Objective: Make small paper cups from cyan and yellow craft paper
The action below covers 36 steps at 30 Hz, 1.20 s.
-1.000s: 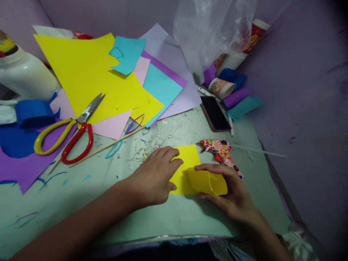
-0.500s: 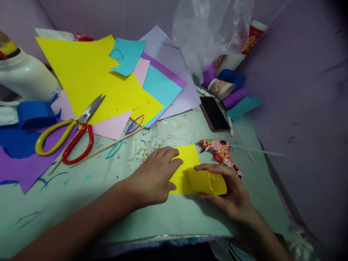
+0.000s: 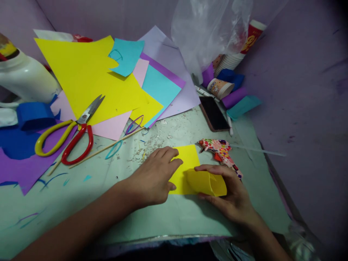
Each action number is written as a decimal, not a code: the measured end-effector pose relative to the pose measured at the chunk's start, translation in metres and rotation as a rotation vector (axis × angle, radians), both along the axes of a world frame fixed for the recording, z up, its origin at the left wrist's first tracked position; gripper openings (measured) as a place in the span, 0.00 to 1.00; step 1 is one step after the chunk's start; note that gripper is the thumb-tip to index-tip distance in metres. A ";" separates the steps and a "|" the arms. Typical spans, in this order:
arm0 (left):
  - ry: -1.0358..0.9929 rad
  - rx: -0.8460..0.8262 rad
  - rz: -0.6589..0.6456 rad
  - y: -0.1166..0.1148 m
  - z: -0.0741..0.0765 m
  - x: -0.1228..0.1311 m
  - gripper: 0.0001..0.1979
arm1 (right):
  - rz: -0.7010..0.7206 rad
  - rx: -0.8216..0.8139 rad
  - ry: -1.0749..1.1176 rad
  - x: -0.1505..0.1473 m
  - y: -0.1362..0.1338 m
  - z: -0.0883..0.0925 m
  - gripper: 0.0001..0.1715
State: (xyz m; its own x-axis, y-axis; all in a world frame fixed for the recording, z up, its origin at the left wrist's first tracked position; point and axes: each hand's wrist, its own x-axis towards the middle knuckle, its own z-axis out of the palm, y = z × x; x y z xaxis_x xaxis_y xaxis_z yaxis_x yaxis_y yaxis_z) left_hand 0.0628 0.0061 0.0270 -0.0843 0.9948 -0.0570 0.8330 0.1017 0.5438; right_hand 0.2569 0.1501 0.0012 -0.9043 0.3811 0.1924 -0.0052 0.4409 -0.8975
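A flat yellow sheet point(image 3: 186, 157) lies on the pale green tabletop near its front. My left hand point(image 3: 157, 175) rests over the sheet's left edge, its fingers apart and nothing gripped between them. On the sheet's right part stands one end of a yellow rolled tube point(image 3: 199, 181), lying on its side with its open end to the right. My right hand point(image 3: 231, 190) holds this tube, thumb at the near side and fingers at the far side. Just behind my right hand is a floral glue gun point(image 3: 220, 150) with a clear stick in its back.
Scissors point(image 3: 85, 116) with yellow and red handles lie at left by a thin wooden stick point(image 3: 108, 146). Coloured sheets point(image 3: 92, 76) spread across the back. A phone point(image 3: 214, 114), paper cups point(image 3: 220, 88) and a plastic bag point(image 3: 206, 32) are at back right.
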 end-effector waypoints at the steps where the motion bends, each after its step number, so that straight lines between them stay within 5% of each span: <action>1: 0.002 0.005 0.002 0.000 -0.001 0.000 0.25 | 0.002 -0.006 0.003 0.000 0.000 0.000 0.33; 12: 0.009 -0.006 -0.008 0.000 0.000 -0.002 0.26 | 0.015 0.033 0.028 -0.008 -0.003 0.005 0.34; 21: 0.166 0.216 -0.001 -0.008 -0.036 -0.010 0.24 | 0.052 0.068 0.154 -0.019 0.003 0.009 0.29; 30: 0.264 0.208 -0.057 -0.007 -0.040 -0.017 0.22 | 0.060 0.060 0.246 -0.020 0.006 0.003 0.28; 34: 0.237 0.214 -0.044 -0.006 -0.035 -0.021 0.24 | 0.010 -0.065 0.180 -0.017 0.003 0.005 0.43; 36: 0.209 0.225 -0.013 -0.005 -0.026 -0.019 0.28 | -0.083 -0.328 0.164 -0.018 -0.002 0.010 0.45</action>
State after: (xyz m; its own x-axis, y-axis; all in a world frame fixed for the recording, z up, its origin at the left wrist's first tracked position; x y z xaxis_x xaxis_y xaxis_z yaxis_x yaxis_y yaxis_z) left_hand 0.0439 0.0008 0.0011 -0.0578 0.9816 0.1822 0.9297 -0.0136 0.3681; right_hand 0.2387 0.1478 0.0108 -0.8353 0.5168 0.1875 -0.1369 0.1347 -0.9814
